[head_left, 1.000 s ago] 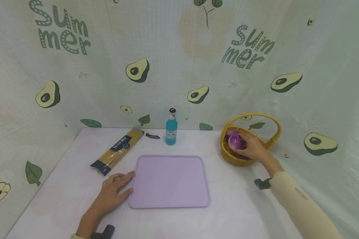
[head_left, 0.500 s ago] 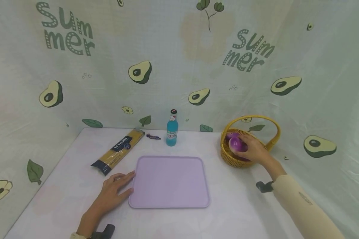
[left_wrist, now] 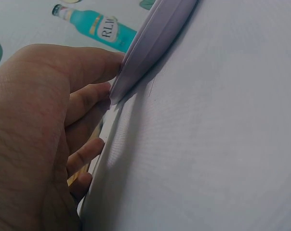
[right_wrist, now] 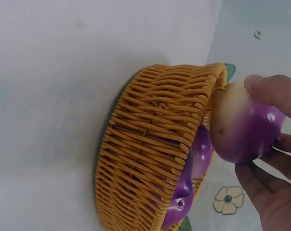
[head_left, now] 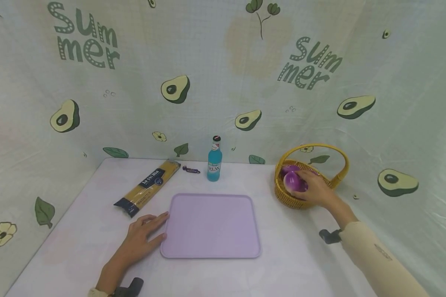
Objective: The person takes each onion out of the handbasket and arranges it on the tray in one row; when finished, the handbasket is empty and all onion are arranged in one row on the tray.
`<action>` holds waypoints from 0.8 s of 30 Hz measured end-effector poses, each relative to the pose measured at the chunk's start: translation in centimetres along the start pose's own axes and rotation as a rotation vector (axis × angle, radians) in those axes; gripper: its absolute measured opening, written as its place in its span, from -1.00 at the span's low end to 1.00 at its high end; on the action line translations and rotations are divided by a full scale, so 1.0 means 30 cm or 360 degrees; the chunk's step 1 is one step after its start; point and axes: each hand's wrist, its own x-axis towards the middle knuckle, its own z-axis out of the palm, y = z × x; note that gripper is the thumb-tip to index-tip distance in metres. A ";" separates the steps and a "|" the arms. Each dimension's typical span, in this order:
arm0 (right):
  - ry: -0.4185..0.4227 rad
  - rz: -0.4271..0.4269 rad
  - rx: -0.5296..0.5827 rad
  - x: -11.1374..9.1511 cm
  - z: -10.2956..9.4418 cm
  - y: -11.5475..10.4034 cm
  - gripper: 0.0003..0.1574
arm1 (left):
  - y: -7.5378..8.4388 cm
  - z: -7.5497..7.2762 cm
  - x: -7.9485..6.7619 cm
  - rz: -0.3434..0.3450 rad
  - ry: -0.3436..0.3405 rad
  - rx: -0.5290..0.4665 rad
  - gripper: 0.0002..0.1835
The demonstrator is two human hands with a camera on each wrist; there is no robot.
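Observation:
My right hand [head_left: 316, 189] grips a round, glossy purple-and-cream fruit [right_wrist: 246, 122] between thumb and fingers. It is held at the mouth of a yellow wicker basket [head_left: 290, 201] with a tall handle. More purple fruit [right_wrist: 202, 151] lies inside the basket, partly hidden by the wicker wall and the hand. On the other side, my left hand [head_left: 139, 238] rests on the table with thumb and fingertips touching the left rim of a lilac tray [head_left: 212, 227]. In the left wrist view, the fingers of that hand [left_wrist: 44, 101] meet the tray's edge [left_wrist: 145, 53] without curling round it.
Behind the tray stands a blue bottle [head_left: 214, 163]. A small dark-wrapped candy [head_left: 191, 169] lies to its left, beside a long pack of spaghetti [head_left: 148, 187]. A printed cloth [head_left: 208, 82] hangs at the back of the white table [head_left: 290, 255].
The fruit in my right hand has tilted slightly, and a little more of it shows at the basket's near rim. My left hand stays at the tray. The head view has shifted a bit.

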 end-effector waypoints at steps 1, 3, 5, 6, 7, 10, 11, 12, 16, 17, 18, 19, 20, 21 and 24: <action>-0.0011 0.0013 0.0004 -0.003 0.000 -0.004 0.12 | 0.000 0.000 -0.001 -0.0003 -0.0004 0.0000 -0.37; -0.0031 0.0041 0.0008 -0.008 0.001 -0.011 0.13 | 0.001 -0.001 -0.002 -0.0009 -0.0008 -0.0004 -0.37; -0.0043 0.0058 0.0008 -0.011 0.003 -0.017 0.14 | 0.003 -0.002 -0.003 -0.0015 -0.0010 -0.0006 -0.36; -0.0046 0.0060 0.0004 -0.013 0.004 -0.020 0.14 | 0.004 -0.003 -0.003 -0.0018 -0.0012 -0.0003 -0.36; -0.0047 0.0066 0.0006 -0.014 0.006 -0.022 0.14 | 0.004 -0.003 -0.003 -0.0019 -0.0013 -0.0006 -0.36; -0.0036 0.0053 0.0006 -0.017 0.010 -0.030 0.15 | 0.005 -0.004 -0.003 -0.0013 -0.0005 -0.0003 -0.36; -0.0034 0.0054 0.0010 -0.017 0.013 -0.033 0.15 | 0.005 -0.005 -0.003 -0.0007 0.0002 -0.0006 -0.37; -0.0031 0.0050 0.0016 -0.017 0.015 -0.035 0.15 | 0.006 -0.006 -0.004 0.0003 0.0011 -0.0009 -0.37; -0.0042 0.0055 0.0038 -0.015 0.022 -0.044 0.15 | 0.008 -0.005 -0.007 0.0023 0.0026 -0.0017 -0.37; -0.0044 0.0056 0.0040 -0.015 0.023 -0.046 0.14 | 0.008 -0.004 -0.007 0.0020 0.0023 -0.0018 -0.37; -0.0048 0.0053 0.0041 -0.015 0.024 -0.047 0.14 | 0.007 -0.003 -0.007 0.0015 0.0020 -0.0018 -0.37; -0.0052 0.0048 0.0035 -0.016 0.024 -0.048 0.14 | 0.005 -0.002 -0.007 0.0004 0.0010 -0.0017 -0.37; -0.0055 0.0042 0.0034 -0.017 0.024 -0.050 0.13 | 0.005 -0.002 -0.007 -0.0003 0.0004 -0.0019 -0.37; -0.0054 0.0037 0.0034 -0.017 0.025 -0.051 0.12 | 0.004 -0.002 -0.006 -0.0006 -0.0002 -0.0015 -0.37; -0.0051 0.0017 0.0033 -0.020 0.025 -0.059 0.11 | 0.001 -0.003 -0.003 -0.0010 -0.0004 -0.0014 -0.36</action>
